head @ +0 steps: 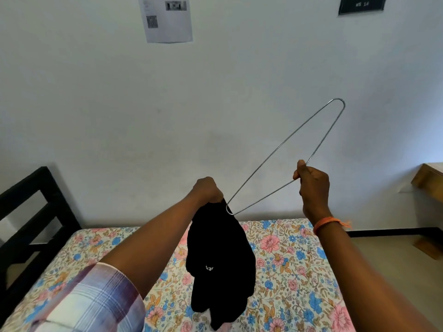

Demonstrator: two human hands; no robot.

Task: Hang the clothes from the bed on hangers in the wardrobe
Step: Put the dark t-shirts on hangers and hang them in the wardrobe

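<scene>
A bed [287,259] with a floral sheet runs along the white wall, its black frame [36,200] at the left end; a printed sheet of paper [167,19] and a small dark sign [362,5] are stuck high on the wall, and the corner of a wooden worktop [429,180] shows at the far right. Nothing stands between the person and the bed. The left hand [207,190] has its grip clenched round the top of a black garment [220,259], which hangs bunched above the sheet. The right hand [311,183], an orange thread band [328,224] at its wrist, pinches a wire hanger [285,154] near its middle; the hanger slants up to the right, its lower bend touching the garment just beside the left hand
</scene>
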